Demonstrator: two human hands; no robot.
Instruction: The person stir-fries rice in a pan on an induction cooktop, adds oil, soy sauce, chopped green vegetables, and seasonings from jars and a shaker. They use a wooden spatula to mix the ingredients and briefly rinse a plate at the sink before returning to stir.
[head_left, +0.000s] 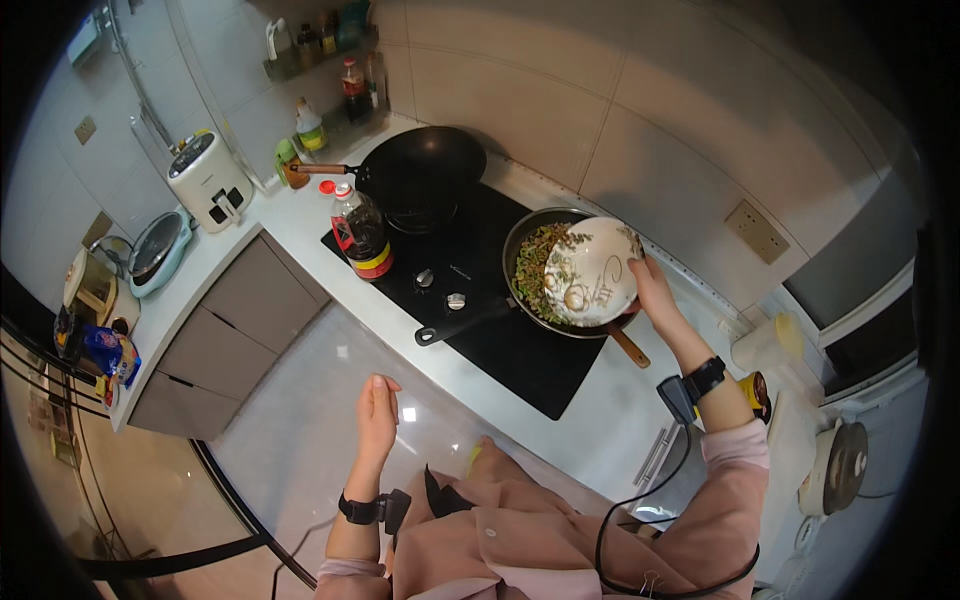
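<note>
My right hand (654, 294) grips the rim of a white bowl (596, 262) with a printed plant pattern and lettering. The bowl is tilted over a frying pan (553, 216), its inside hidden from me. Chopped green and brownish food (529, 274) lies in the pan. A wooden utensil handle (628, 346) sticks out over the pan's near right rim, below the bowl. The pan's black handle (465, 324) points left toward the counter edge. My left hand (377, 416) hangs above the floor, fingers curled together, with nothing seen in it.
On the black cooktop (517, 367) stand a wok (424, 169) and a large bottle of dark liquid (360, 232), its red cap flipped up. An air fryer (210, 184) and seasoning bottles (309, 127) are to the left. A cooker (836, 469) sits right. A cable (607, 525) runs from my right wrist.
</note>
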